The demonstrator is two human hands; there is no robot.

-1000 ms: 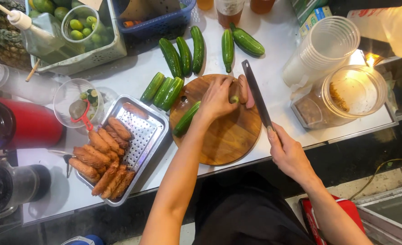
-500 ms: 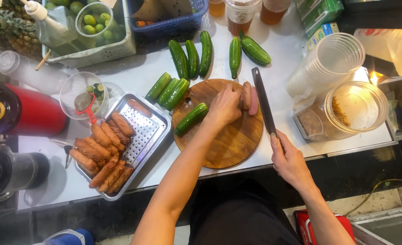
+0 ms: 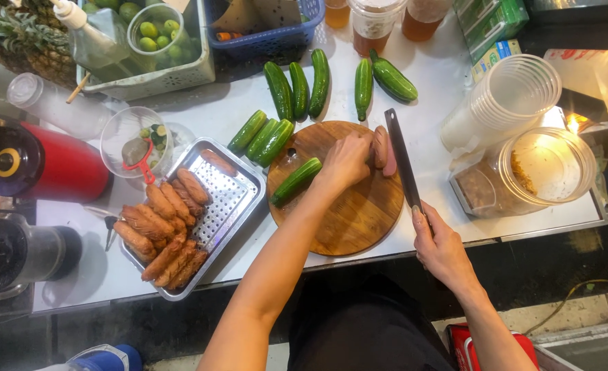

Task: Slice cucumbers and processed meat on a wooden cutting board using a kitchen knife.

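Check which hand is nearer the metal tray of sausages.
Left. The left hand rests on the round cutting board beside the metal tray. The right hand grips the knife past the board's far edge.
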